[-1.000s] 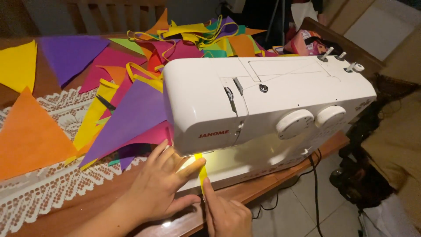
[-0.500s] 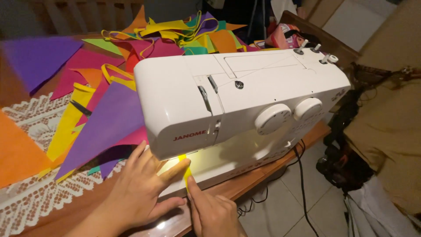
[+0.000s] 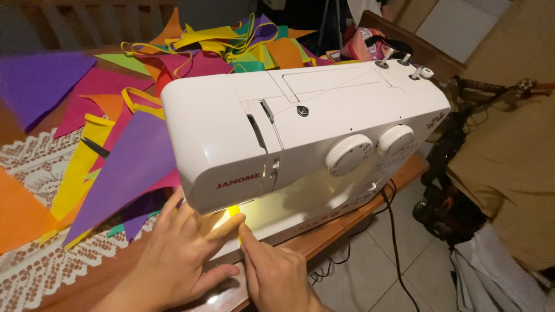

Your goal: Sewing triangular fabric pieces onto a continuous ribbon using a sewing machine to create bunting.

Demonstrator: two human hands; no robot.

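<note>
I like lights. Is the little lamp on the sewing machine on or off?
On. A bright yellowish glow falls under the head of the white sewing machine, lighting its bed, the yellow strip and the left hand's fingertips.

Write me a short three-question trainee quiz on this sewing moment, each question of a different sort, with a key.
1. True or false: the left hand lies flat on the bed of the white sewing machine.
2. Multiple choice: what does the right hand pinch at the lit needle area? A) a yellow strip B) a spool of thread C) a pair of scissors
3. Fill in: the large pennant lying just left of the machine is ____ in colour.

Key: 1 true; 2 A; 3 purple
</note>
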